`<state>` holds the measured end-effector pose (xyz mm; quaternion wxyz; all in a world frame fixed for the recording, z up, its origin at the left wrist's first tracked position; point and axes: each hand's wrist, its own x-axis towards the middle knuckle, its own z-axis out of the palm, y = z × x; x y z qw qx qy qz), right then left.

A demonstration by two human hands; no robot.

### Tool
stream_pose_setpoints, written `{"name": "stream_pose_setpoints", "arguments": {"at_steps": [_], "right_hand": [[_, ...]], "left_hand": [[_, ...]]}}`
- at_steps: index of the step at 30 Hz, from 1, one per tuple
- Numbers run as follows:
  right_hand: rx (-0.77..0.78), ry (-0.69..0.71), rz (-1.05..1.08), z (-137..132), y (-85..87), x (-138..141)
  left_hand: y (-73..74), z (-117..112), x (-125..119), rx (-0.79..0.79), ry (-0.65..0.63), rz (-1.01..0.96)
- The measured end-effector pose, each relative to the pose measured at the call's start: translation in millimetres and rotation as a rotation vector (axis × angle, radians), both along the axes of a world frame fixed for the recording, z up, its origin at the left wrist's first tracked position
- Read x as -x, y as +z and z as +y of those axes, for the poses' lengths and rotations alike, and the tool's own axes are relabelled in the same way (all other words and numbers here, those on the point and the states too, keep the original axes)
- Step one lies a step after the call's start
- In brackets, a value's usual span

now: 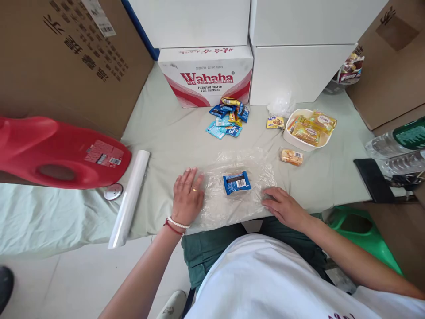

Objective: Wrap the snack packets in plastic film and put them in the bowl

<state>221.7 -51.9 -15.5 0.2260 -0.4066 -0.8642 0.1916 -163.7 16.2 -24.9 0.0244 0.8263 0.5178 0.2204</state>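
Note:
A blue snack packet (237,182) lies in the middle of a sheet of clear plastic film (239,168) spread on the pale green tablecloth. My left hand (186,197) rests flat on the film's left edge with fingers stretched out. My right hand (281,206) lies palm down on the film's lower right corner, fingers flat and holding nothing.
A roll of clear film (130,197) lies to the left, beside a small metal disc (113,191) and a red jug (56,150). Behind are a pile of blue packets (227,117), a white bowl (307,144) of yellow packets, loose packets (291,156), a Wahaha box (206,75) and cardboard boxes.

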Motion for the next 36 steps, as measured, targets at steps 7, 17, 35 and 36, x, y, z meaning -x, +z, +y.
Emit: {"name": "stream_pose_setpoints", "arguments": {"at_steps": [7,17,35,36], "right_hand": [[0.103,0.038,0.210,41,42.9,13],[0.733,-0.307,0.302,100,43.9,22],[0.346,-0.027,-0.071,135,56.2,65],[0.393,0.003,-0.069,139,52.7,69]], "left_hand": [[20.2,-5,23,0.453,-0.433,0.060],[6.0,-4,-1,0.455,-0.156,-0.454],[0.6,19,-29,0.246,0.420,-0.446],[1.0,18,-29,0.256,0.419,-0.451]]}}
